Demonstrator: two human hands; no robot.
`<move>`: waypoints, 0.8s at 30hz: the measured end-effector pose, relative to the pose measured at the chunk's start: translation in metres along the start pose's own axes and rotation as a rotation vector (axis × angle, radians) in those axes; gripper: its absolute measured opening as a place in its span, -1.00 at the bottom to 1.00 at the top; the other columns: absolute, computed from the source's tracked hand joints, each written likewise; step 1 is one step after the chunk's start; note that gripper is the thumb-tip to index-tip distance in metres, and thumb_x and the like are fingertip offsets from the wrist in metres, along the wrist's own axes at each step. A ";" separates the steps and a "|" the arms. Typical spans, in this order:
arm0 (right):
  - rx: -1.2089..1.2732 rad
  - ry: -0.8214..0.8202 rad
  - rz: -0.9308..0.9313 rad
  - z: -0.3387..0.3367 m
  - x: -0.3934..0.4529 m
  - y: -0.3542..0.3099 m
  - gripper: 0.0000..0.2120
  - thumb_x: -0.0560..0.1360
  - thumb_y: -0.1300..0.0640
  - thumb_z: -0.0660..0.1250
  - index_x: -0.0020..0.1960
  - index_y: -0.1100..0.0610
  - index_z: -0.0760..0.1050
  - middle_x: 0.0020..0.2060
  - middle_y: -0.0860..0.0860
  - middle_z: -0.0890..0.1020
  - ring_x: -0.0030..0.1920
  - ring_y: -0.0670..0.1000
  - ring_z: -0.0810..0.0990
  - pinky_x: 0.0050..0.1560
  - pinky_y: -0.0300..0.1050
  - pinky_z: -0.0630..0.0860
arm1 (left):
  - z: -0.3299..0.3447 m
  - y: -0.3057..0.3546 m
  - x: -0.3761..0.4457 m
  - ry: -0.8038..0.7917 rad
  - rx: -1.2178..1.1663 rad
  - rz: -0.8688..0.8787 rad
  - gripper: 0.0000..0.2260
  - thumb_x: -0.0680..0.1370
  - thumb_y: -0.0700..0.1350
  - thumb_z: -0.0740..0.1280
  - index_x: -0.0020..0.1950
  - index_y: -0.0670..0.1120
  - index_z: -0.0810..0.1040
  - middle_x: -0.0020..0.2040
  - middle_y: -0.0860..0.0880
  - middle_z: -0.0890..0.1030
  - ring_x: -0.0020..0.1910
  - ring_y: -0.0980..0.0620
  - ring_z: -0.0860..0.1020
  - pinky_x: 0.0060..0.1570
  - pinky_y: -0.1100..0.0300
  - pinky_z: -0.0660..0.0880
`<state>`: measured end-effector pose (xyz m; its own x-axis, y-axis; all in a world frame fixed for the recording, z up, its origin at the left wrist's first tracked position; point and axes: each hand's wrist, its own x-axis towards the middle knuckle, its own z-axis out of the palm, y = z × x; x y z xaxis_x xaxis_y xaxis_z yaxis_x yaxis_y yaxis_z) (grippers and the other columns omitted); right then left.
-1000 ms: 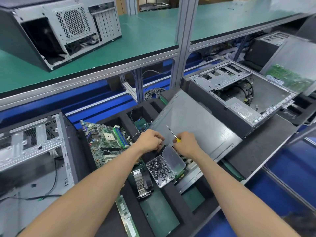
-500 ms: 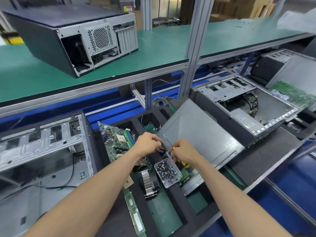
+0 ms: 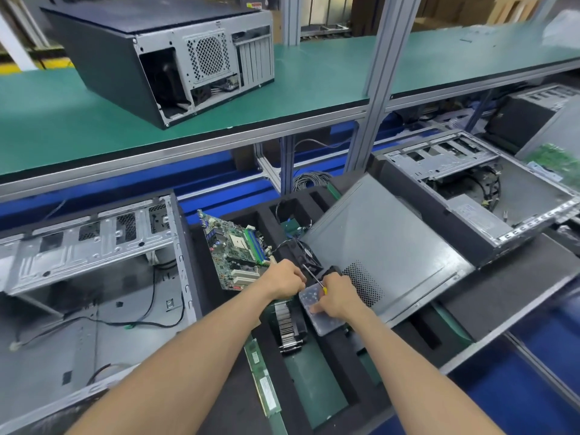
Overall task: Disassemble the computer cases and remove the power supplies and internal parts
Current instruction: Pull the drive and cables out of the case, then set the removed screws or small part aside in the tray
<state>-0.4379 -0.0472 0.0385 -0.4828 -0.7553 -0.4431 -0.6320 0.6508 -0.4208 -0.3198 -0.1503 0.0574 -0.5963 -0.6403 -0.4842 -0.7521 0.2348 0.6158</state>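
The right hand (image 3: pixel 337 298) grips a yellow-handled screwdriver (image 3: pixel 314 279) and presses its fingers on a clear screw box (image 3: pixel 320 312), hiding the lid. The left hand (image 3: pixel 287 282) is curled; what it holds cannot be told. An open computer case (image 3: pixel 483 196) lies well right on the desk (image 3: pixel 518 277), cables showing inside.

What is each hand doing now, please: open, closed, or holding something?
Left hand: fingers curled; whether they hold anything cannot be told.
Right hand: holds the screwdriver and rests on the clear screw box.
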 end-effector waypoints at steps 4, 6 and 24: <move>0.022 0.008 0.012 0.002 0.002 0.000 -0.57 0.27 0.06 0.64 -0.05 0.12 0.44 0.00 0.10 0.53 -0.10 0.09 0.54 -0.20 -0.09 0.43 | 0.009 0.001 0.006 -0.007 0.048 0.010 -0.78 0.54 -0.19 0.36 0.12 -0.03 0.71 0.13 -0.07 0.69 0.11 0.01 0.58 0.17 0.20 0.50; 0.016 0.016 0.013 0.003 0.003 0.000 -0.58 0.25 0.07 0.65 -0.13 0.10 0.42 -0.03 0.09 0.54 -0.11 0.08 0.55 -0.22 -0.10 0.43 | 0.011 0.001 0.008 0.008 0.060 0.019 -0.78 0.53 -0.21 0.36 0.09 -0.03 0.72 0.10 -0.06 0.70 0.13 0.00 0.59 0.17 0.21 0.50; 0.551 -0.068 -0.248 -0.026 -0.001 -0.100 -0.86 0.59 0.27 0.25 -0.14 0.25 0.50 -0.34 0.17 0.63 -0.38 0.15 0.60 -0.49 -0.12 0.46 | -0.081 -0.010 -0.035 0.385 -0.348 0.074 -0.84 0.54 -0.27 0.36 -0.03 -0.07 0.70 -0.16 -0.06 0.72 -0.11 -0.04 0.70 -0.02 0.03 0.65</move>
<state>-0.3898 -0.1137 0.1018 -0.3100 -0.8950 -0.3208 -0.3054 0.4133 -0.8578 -0.2691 -0.1895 0.1184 -0.4486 -0.8690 -0.2087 -0.5350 0.0741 0.8416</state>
